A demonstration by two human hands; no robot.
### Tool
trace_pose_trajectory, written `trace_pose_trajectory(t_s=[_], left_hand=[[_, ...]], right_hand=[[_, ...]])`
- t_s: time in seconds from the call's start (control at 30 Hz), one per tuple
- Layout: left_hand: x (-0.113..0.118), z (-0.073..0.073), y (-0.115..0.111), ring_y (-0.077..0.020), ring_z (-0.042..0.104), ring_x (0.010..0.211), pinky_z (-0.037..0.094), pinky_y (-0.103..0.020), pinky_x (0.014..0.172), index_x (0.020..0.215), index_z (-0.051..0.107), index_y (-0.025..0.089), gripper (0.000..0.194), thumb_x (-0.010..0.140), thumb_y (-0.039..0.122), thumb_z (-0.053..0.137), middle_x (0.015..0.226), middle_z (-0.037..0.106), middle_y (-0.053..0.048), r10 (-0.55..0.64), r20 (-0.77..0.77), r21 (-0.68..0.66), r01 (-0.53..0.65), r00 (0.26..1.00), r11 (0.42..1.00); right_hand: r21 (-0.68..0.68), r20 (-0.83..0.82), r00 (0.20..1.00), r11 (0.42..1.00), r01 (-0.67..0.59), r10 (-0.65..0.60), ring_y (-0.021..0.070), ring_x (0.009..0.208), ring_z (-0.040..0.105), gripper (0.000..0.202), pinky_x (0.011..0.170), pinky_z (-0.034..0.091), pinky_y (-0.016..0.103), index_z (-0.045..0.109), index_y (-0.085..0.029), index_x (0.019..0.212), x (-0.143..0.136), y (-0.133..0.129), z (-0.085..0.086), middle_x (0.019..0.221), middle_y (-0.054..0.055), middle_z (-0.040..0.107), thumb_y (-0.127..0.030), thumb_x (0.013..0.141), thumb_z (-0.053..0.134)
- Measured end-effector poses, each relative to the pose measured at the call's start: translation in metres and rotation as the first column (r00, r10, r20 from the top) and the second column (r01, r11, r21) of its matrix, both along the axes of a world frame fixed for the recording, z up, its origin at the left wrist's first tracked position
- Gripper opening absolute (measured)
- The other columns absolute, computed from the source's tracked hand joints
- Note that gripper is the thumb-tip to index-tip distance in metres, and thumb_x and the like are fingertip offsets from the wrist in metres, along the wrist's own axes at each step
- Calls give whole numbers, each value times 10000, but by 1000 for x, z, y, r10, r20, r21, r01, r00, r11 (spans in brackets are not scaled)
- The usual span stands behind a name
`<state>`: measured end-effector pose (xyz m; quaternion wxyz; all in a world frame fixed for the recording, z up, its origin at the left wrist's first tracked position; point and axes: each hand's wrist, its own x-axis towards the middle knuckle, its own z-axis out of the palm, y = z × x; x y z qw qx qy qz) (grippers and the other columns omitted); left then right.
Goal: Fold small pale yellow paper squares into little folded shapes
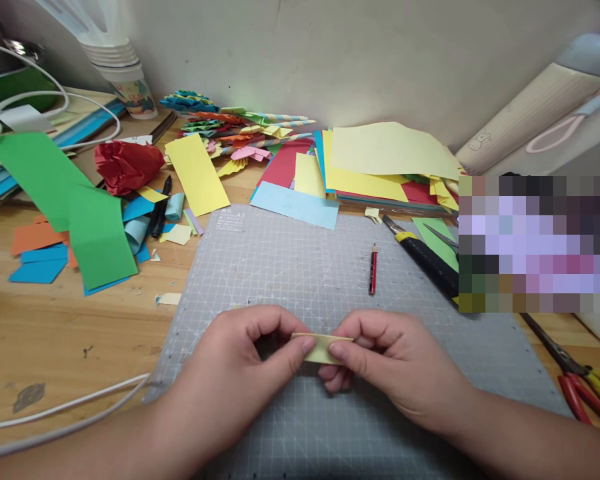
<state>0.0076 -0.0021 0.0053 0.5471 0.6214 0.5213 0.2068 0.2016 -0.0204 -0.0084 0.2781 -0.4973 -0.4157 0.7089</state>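
A small folded piece of pale yellow paper is pinched between my two hands, above the grey cutting mat. My left hand grips its left end between thumb and forefinger. At the other end, my right hand holds it the same way, thumb on the front face and the other fingers curled behind. The paper's back side and some fingertips are hidden. A short red and black pencil lies on the mat beyond my right hand.
Right of the mat lie a black and yellow utility knife and red-yellow-handled scissors. Coloured paper sheets are stacked by the wall. Left are green paper strips, a red crumpled paper, paper cups and a white cable.
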Motion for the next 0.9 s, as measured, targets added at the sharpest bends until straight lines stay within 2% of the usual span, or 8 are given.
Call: trace_pose_trajectory(t_s=[0.23,0.4,0.6,0.8,0.9], left_hand=[[0,0,0,-148,578,629,432,-248,593,692,658,184,199,810,323,579,653,669,0,8,9,9,-8,1000,1000],[0,-1,-2,-142,559,645,428,-247,607,688,621,189,179,811,309,573,657,635,14,26,34,18,-26,999,999],[2,2,-1,-133,529,615,409,-240,579,661,600,188,190,804,308,567,621,590,27,-15,9,11,14,1000,1000],[3,2,-5,-132,547,615,402,-243,583,648,619,183,165,789,265,590,623,616,20,-100,14,16,100,995,995],[4,2,-6,-129,532,634,407,-238,588,708,604,186,110,768,275,626,658,593,27,-44,123,-10,46,991,999]], right_hand=[[23,18,999,999,-27,27,111,614,667,260,600,537,222,613,-163,733,0,1,1,665,30,711,-400,821,676],[93,68,988,985,-147,141,132,652,631,249,625,509,260,575,-167,715,0,0,4,690,38,683,-371,845,635],[257,244,940,919,-298,236,105,602,497,184,567,411,227,557,-167,697,0,1,11,648,-10,575,-261,854,573],[273,267,929,904,-327,256,91,572,446,177,528,372,204,538,-168,680,-2,2,11,617,-34,515,-223,841,586],[330,198,957,905,-269,213,91,577,447,206,541,370,208,541,-172,674,-3,-1,8,613,-37,506,-239,867,573]])
